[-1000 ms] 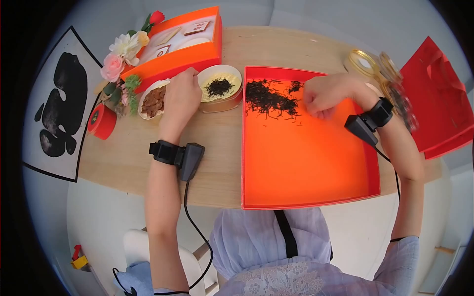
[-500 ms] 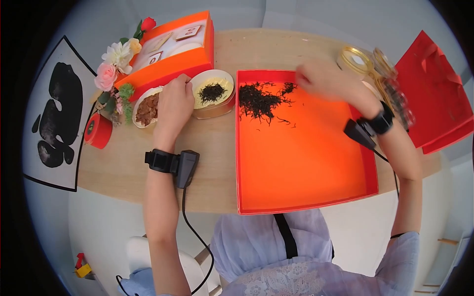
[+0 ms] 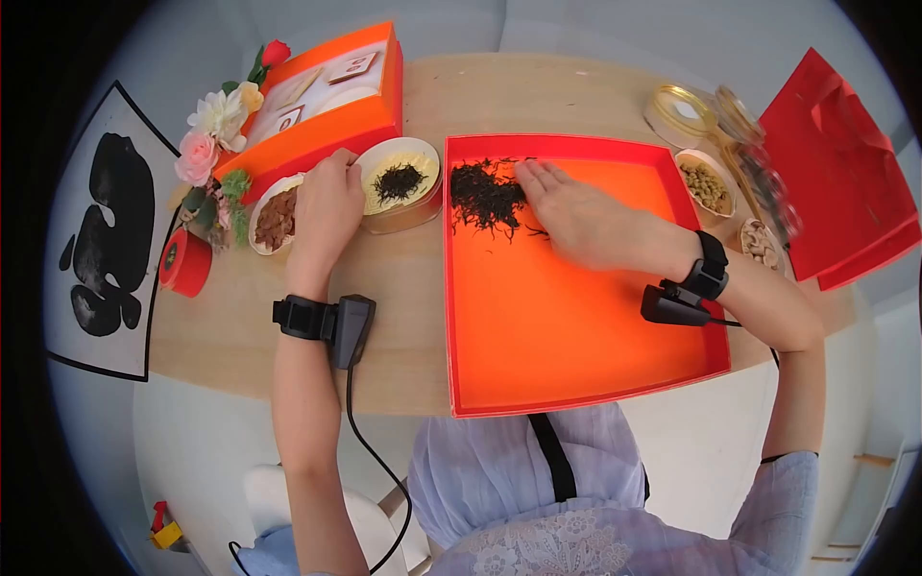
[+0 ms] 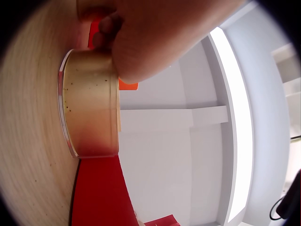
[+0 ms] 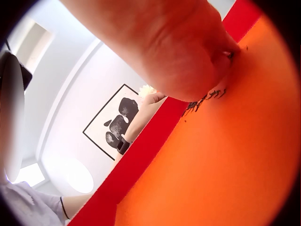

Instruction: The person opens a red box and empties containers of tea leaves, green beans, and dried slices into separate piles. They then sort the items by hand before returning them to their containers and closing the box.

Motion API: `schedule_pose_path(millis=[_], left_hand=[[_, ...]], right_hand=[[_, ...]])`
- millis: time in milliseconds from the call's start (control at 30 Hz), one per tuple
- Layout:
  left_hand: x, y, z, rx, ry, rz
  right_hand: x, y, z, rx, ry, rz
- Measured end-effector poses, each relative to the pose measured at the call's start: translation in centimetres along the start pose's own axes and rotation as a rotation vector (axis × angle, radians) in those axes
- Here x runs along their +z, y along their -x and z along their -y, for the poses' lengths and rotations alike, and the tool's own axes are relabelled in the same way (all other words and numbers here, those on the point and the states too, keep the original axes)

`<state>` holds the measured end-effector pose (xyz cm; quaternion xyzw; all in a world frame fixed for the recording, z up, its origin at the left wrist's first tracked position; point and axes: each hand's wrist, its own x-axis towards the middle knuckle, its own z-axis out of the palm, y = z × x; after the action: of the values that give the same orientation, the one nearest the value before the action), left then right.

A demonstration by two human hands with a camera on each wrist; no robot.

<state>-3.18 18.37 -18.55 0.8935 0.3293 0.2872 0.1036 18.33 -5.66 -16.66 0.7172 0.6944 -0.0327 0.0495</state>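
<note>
My right hand (image 3: pixel 595 226) lies low inside the red-rimmed orange tray (image 3: pixel 576 346), fingers straight and pointing left. Its fingertips meet the edge of a pile of dark, twisted tea leaves (image 3: pixel 485 195) at the tray's back left. In the right wrist view, a few loose tea leaves show beside the hand. My left hand (image 3: pixel 327 206) is at the left rim of a gold tin (image 4: pixel 91 103), its curled fingers holding the tin's side. More tea leaves sit on the pale yellow contents of this tin. The left hand partly covers a container of brown pieces (image 3: pixel 276 221).
Behind the left hand stand an orange display box (image 3: pixel 317 96) and artificial flowers (image 3: pixel 216 120). A small red round box (image 3: pixel 185 262) is at the left. Right of the tray are a bowl of greenish pieces (image 3: pixel 706 182), gold-lidded jars (image 3: pixel 680 110) and a red bag (image 3: pixel 845 182).
My right hand rose off the tray and drew back, then came down leftward with its fingers straightened against the tea leaves. The pile is more compact. My left hand stays at the tin.
</note>
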Motion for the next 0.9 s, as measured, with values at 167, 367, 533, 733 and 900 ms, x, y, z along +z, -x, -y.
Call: schedule_pose_path(millis=[167, 367, 533, 733, 900], left_hand=[[-0.1, 0.1, -0.2, 0.012, 0.021, -0.022], [0.1, 0.1, 0.1, 0.007, -0.002, -0.018], [0.1, 0.1, 0.2, -0.021, 0.003, 0.008], [-0.4, 0.1, -0.6, -0.035, 0.034, 0.026], [-0.2, 0.2, -0.1, -0.017, 0.018, 0.025]], right_hand=[[-2.0, 2.6, -0.7, 0.011, -0.469, -0.003], [-0.9, 6.4, -2.2, 0.183, -0.097, 0.176], [0.3, 6.2, -1.2, 0.197, -0.128, 0.132], [0.8, 2.0, 0.6, 0.084, -0.26, 0.053], [-1.8, 0.5, 0.4, 0.052, -0.414, -0.015]])
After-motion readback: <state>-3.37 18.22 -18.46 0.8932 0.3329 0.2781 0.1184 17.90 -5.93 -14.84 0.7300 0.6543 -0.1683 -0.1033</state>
